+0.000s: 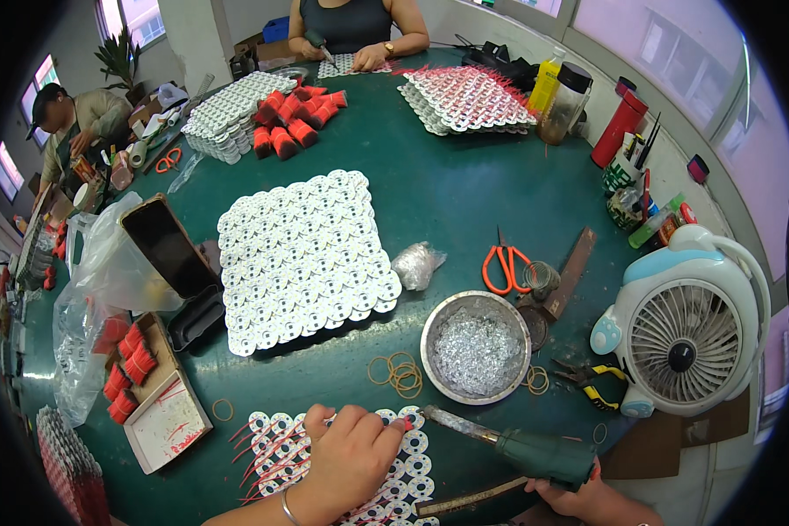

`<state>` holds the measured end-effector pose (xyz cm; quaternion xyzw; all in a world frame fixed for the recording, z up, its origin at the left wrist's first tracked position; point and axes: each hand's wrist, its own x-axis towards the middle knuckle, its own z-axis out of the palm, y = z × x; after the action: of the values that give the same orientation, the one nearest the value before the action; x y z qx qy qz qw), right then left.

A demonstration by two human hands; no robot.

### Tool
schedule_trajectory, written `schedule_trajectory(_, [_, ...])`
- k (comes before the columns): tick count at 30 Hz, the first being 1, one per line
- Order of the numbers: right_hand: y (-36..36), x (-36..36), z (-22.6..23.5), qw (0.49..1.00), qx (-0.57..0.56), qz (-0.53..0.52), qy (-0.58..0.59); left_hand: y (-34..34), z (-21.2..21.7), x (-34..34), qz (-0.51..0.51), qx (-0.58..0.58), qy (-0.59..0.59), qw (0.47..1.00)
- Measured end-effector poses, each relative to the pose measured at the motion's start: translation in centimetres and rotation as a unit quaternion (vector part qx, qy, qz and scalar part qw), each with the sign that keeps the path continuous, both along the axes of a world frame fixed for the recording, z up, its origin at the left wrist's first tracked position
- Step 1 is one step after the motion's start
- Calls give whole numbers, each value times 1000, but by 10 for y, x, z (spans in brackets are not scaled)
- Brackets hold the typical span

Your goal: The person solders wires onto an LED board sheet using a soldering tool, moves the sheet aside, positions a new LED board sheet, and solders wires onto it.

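Presumably for steadiness, left hand (351,458) curls over white panel (419,465), pinch unclear; right hand (574,497) grips green soldering gun (545,456).

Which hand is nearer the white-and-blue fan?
Right: the right hand, holding the green tool, is below-left of the fan; the left hand is farther left, on the white discs.

Just one view here, the left fisheye of a head-worn pair, looking down and forward across the green table (482,197) from the wearer's seat. It's super wide: the left hand (351,456) and right hand (570,498) are up close along the bottom, the co-worker (351,31) opposite is way farther off, and the windows (675,57) bend near the rim.
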<state>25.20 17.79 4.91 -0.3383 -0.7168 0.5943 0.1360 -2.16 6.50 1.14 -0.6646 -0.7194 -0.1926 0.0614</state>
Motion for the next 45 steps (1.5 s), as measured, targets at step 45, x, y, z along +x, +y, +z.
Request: schedule_trajectory(45, [-15,-9,-4,973,232,-2,11,3,-9,6,-14,28,-18,999])
